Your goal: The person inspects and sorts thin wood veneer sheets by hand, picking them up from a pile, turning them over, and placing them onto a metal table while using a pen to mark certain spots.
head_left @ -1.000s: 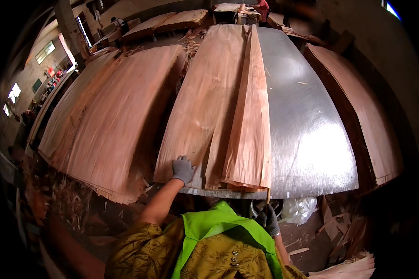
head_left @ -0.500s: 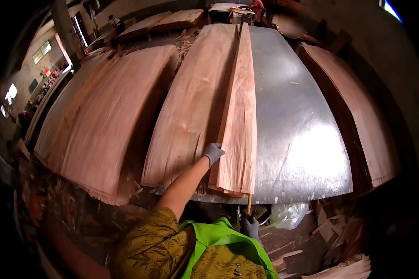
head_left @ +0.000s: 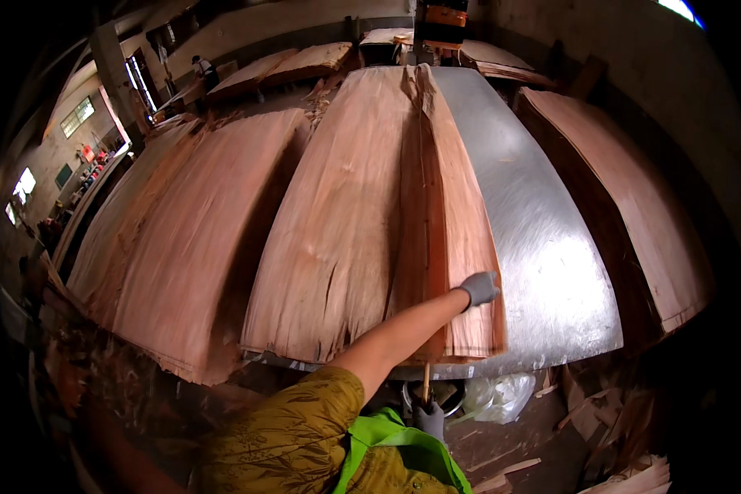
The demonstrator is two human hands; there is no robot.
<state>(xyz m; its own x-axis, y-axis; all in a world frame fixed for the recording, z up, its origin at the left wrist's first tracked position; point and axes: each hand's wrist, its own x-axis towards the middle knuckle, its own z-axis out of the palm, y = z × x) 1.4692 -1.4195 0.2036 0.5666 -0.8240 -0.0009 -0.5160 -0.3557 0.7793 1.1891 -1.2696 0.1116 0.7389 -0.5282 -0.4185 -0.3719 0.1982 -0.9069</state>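
Observation:
My left hand [head_left: 480, 290], in a grey glove, is closed on the right edge of a long veneer sheet [head_left: 469, 247]. This sheet lies over part of the shiny metal tabletop [head_left: 560, 272]; a darker raised fold runs along its left side. Left of the fold lies a wider veneer sheet [head_left: 329, 214] with splits near its front end. My right hand [head_left: 430, 420], also gloved, is low by the green apron, wrapped round a thin wooden stick [head_left: 426, 380]. The stick's upper end reaches the table's front edge, where the veneer hides it.
Veneer stacks stand left [head_left: 198, 247] and right [head_left: 626, 206] of the table. A clear plastic bag [head_left: 502, 398] and a round container [head_left: 449, 398] sit below the front edge. Wood scraps [head_left: 593, 412] litter the floor. A person [head_left: 204, 72] stands far back left.
My left hand has moved right with the veneer's edge, and the sheet now covers more of the metal. My right hand and the stick sit slightly further left and lower.

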